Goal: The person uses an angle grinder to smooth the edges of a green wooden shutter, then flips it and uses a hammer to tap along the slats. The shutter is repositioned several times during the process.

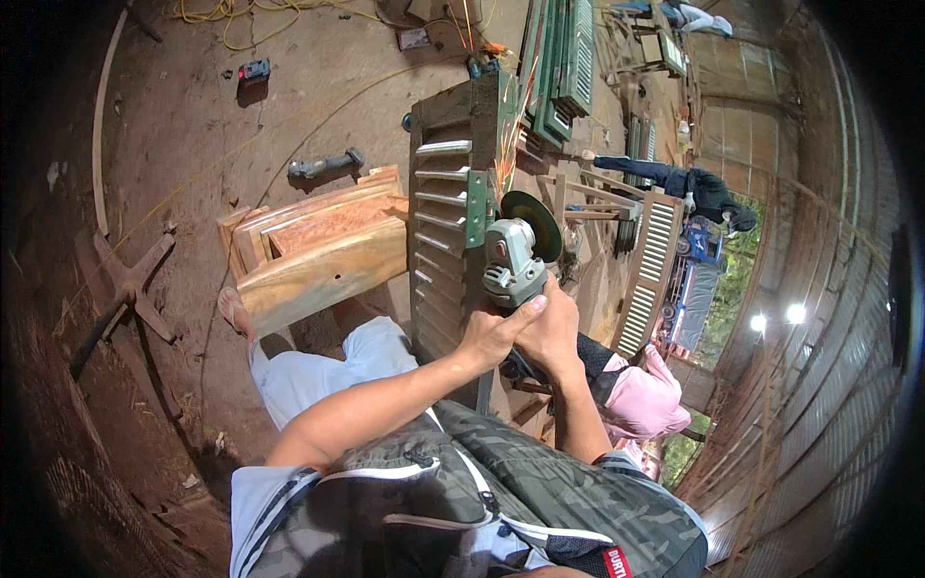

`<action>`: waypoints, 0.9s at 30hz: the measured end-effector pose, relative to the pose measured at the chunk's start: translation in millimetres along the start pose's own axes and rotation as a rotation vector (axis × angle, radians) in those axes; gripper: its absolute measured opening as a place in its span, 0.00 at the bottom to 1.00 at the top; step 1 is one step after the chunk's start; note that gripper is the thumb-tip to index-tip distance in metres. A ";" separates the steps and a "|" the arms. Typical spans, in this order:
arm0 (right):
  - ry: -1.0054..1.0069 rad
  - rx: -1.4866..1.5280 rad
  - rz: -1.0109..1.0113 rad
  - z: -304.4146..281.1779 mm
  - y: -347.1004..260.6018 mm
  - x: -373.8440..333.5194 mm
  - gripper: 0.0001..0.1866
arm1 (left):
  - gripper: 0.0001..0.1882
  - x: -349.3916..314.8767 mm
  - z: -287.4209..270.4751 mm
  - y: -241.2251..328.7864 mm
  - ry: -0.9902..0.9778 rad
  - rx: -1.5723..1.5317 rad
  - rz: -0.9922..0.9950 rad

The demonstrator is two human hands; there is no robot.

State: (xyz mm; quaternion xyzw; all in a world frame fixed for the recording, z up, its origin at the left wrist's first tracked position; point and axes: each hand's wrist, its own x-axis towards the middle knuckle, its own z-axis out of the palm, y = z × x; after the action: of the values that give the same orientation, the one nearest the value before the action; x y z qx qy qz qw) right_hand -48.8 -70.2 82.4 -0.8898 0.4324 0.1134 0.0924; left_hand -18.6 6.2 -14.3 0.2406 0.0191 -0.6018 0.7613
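At the green louvred shutter (453, 193), both hands, left (491, 332) and right (551, 328), clench the angle grinder (515, 255); I judge steady, light disc pressure best along the frame.

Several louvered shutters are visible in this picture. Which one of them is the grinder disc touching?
The upright green shutter directly before the hands; sparks fly from its edge at the grinder. The white-slatted one and the stacked green ones stand apart.

Bare reddish dirt floor (193, 144) w/ yellow cable (231, 29) far ahead-left of hands. Stacked pale wooden door panels (318, 246) just left. Green louvred shutters (564, 67) leaning ahead. Corrugated metal wall (819, 289) right, w/ daylight opening & two bright lamps (776, 316).
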 end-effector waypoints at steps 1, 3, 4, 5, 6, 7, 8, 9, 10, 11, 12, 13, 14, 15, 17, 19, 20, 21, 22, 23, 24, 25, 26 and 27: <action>-0.007 -0.006 0.008 0.3 1.9 -0.9 0.28 | 0.29 -0.4 0.6 0.5 0.001 -0.016 -0.028; -0.022 -0.016 0.020 0.8 8.2 -3.9 0.29 | 0.29 -1.0 4.4 -4.9 0.010 -0.016 0.090; -0.027 -0.016 0.017 -0.4 7.1 -4.8 0.29 | 0.29 -1.4 4.7 -7.4 0.016 -0.015 0.150; -0.032 -0.017 0.013 -2.8 4.0 -6.1 0.29 | 0.30 -1.7 2.8 -9.4 -0.003 0.031 0.144; -0.034 -0.021 0.012 -5.7 2.8 -8.4 0.30 | 0.30 -2.9 3.3 -9.0 -0.012 0.026 0.119; -0.053 -0.039 0.035 -7.1 3.8 -9.8 0.29 | 0.31 -4.2 3.7 -8.5 -0.021 0.022 0.093; -0.051 -0.043 0.021 -6.7 4.6 -9.7 0.29 | 0.31 -4.7 3.8 -8.0 -0.029 0.018 0.068; -0.046 -0.047 0.009 -6.5 6.1 -9.4 0.29 | 0.33 -3.8 4.4 -6.3 -0.020 0.032 0.092; -0.041 -0.050 -0.004 -6.3 6.9 -8.7 0.28 | 0.31 -3.8 4.6 -4.6 -0.025 0.033 0.083; -0.042 -0.046 -0.004 -6.7 5.9 -7.8 0.28 | 0.29 -4.7 4.6 -3.0 -0.029 0.035 0.074; -0.045 -0.042 -0.005 -7.9 3.4 -7.3 0.28 | 0.27 -5.5 5.0 -0.5 -0.033 0.035 0.064; -0.047 -0.037 -0.005 -8.5 2.0 -6.8 0.27 | 0.28 -5.1 5.0 0.1 -0.031 0.034 0.060; -0.047 -0.037 -0.005 -8.6 1.9 -5.9 0.27 | 0.28 -4.6 5.0 0.6 -0.029 0.033 0.055; -0.047 -0.037 -0.008 -8.5 1.9 -3.3 0.26 | 0.29 -3.4 4.5 1.1 -0.026 0.033 0.052; -0.047 -0.038 -0.011 -7.9 2.4 -1.1 0.26 | 0.29 -2.5 3.5 1.8 -0.022 0.053 0.057; -0.048 -0.044 -0.011 -7.5 3.4 0.7 0.25 | 0.31 -1.1 2.3 0.2 -0.015 0.077 0.046; -0.055 -0.055 0.002 -8.3 1.5 1.3 0.26 | 0.33 -0.2 0.8 -4.3 -0.012 0.090 0.033; -0.063 -0.068 0.017 -8.9 -1.5 1.7 0.26 | 0.35 0.0 0.5 -4.0 -0.008 0.103 0.018; -0.071 -0.080 0.032 -9.3 -3.1 2.0 0.26 | 0.35 0.3 0.5 -3.8 -0.003 0.103 0.026; -0.067 -0.076 0.022 -8.4 -1.6 2.3 0.26 | 0.35 0.7 0.7 -3.7 0.002 0.104 0.033; -0.062 -0.071 0.012 -6.9 1.0 2.7 0.27 | 0.35 0.6 1.2 -1.8 0.007 0.106 0.041; -0.058 -0.066 0.001 -6.0 2.5 2.9 0.27 | 0.35 0.3 1.3 -1.0 0.012 0.106 0.045; -0.058 -0.065 -0.004 -6.6 1.1 3.3 0.27 | 0.35 0.0 1.2 -0.4 0.016 0.107 0.049; -0.056 -0.065 -0.009 -7.9 -1.6 3.3 0.27 | 0.34 -0.4 1.6 0.1 0.019 0.107 0.053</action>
State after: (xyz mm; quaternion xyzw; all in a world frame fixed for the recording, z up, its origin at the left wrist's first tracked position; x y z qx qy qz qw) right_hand -44.6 -73.8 89.2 -0.8907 0.4217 0.1518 0.0761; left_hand -19.0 5.9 -12.7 0.2870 -0.0120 -0.5793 0.7628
